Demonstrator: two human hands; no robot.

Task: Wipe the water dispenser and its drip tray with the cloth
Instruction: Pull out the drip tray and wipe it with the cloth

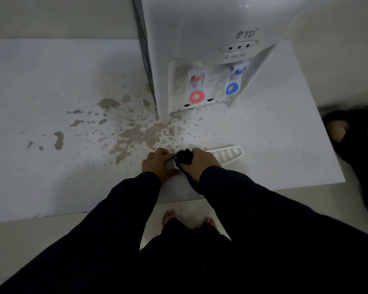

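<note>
A white plastic countertop water dispenser (200,39) stands at the back of a white stone counter (51,81), with a red-marked tap (197,85) and a blue-marked tap (234,80) in its recess. The white slotted plastic drip tray (226,154) is out of the dispenser, lying on the counter near the front edge. The right hand (202,161) is closed around a dark bunched cloth with a blue strip (184,158), touching the tray's left end. The left hand (158,161) sits just beside it, fingers curled, pinching the cloth's edge. Brown dried stains (136,132) spread across the counter between the dispenser and the hands. Bare feet (168,215) show on the pale tiled floor (19,240) below. Another person's dark-clothed hand (338,130) is at the right edge.
</note>
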